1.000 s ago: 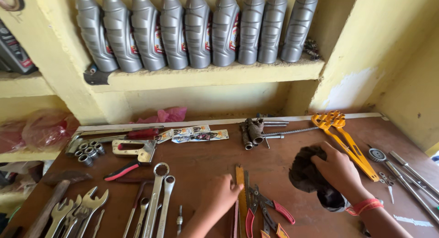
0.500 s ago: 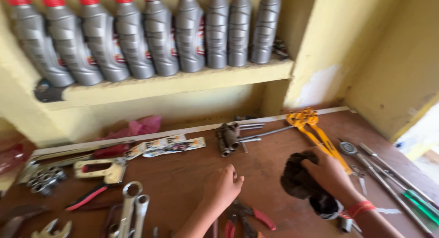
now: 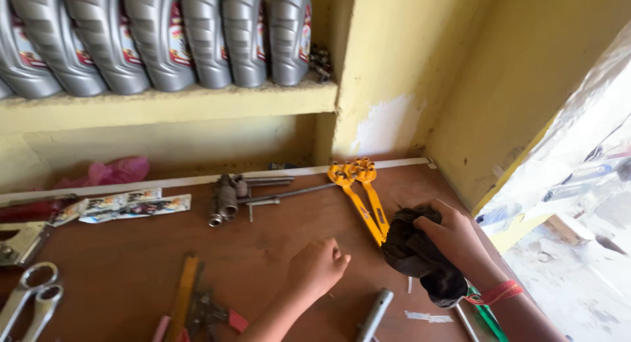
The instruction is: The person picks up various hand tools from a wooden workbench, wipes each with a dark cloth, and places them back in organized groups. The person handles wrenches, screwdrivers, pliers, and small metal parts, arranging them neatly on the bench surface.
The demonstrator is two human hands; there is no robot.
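I see my right hand (image 3: 457, 240) low and right of centre in the frame, fingers wrapped around a dark rag (image 3: 417, 256). The rag is a crumpled wad of soft, limp cloth, blackish-brown, bunched into folds and pressed on the table (image 3: 263, 250); its upper edge touches the yellow tool (image 3: 360, 191). A red band circles that wrist.

My left hand (image 3: 319, 266) sits at lower centre, fingers curled loosely into a near fist, holding nothing, knuckles resting on the bare wood. The table is reddish-brown, matte and scuffed.

The yellow tool has two long flat painted arms running side by side up to toothed heads near the back edge. Left of it lies a cluster of dull grey metal sockets (image 3: 223, 200) with thin steel rods. Further left are flat glossy sachets (image 3: 125, 206). At lower left I see shiny spanners (image 3: 29, 293) with ring ends, and a yellow ruler (image 3: 182, 296) beside red-handled pliers (image 3: 213, 314). A plain steel bar (image 3: 374, 314) lies at the bottom centre.

Across the upper left, grey plastic bottles (image 3: 158, 36) stand in a row on a rough yellow shelf (image 3: 197, 102).
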